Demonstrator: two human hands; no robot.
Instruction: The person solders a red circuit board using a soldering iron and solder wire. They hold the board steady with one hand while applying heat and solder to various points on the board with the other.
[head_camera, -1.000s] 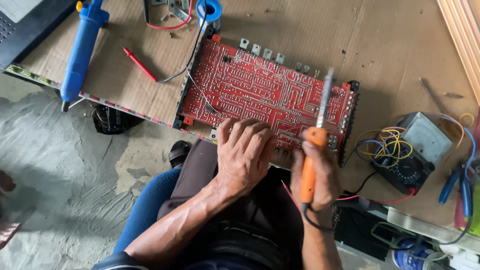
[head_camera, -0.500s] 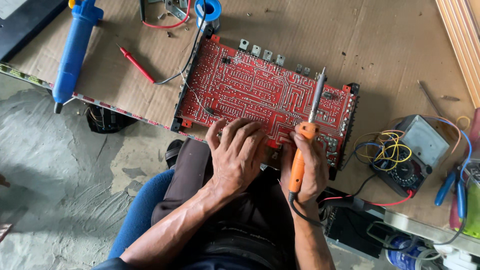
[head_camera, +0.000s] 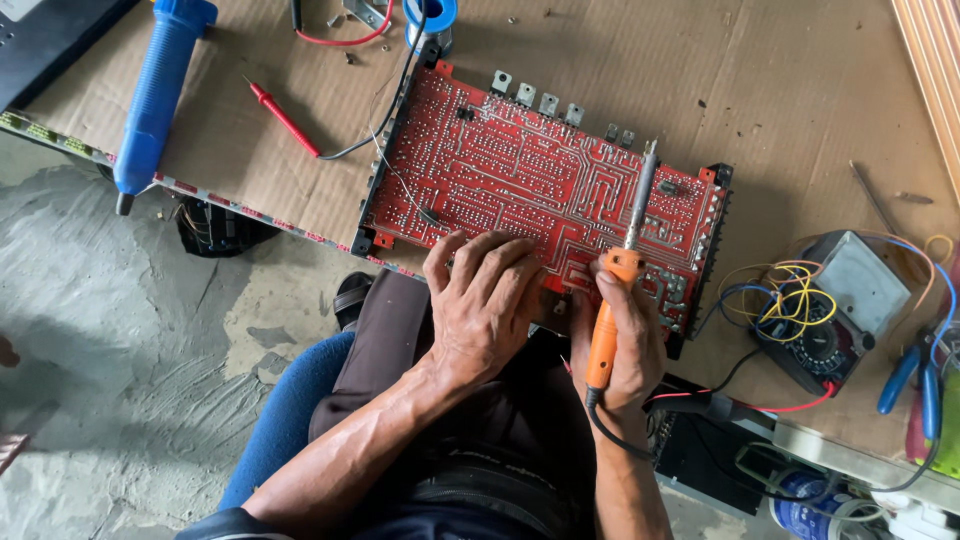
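Observation:
A large red circuit board (head_camera: 520, 170) lies solder side up on a cardboard-covered bench. My left hand (head_camera: 485, 300) rests flat on the board's near edge, fingers spread, holding it down. My right hand (head_camera: 620, 345) grips the orange handle of a soldering iron (head_camera: 622, 265); its metal tip points away from me and sits over the board's right part. A black cord runs from the handle's base down past my wrist.
A blue desoldering pump (head_camera: 155, 90) lies at the far left, and a red test probe (head_camera: 285, 120) lies beside the board. An analog multimeter (head_camera: 845, 305) with tangled coloured wires sits at the right, blue-handled pliers (head_camera: 915, 375) beyond it. A solder spool (head_camera: 430, 15) is at the top edge.
The soldering iron has swung left and moved further over the board, its tip now further from the right edge. My left hand has stayed on the board's near edge.

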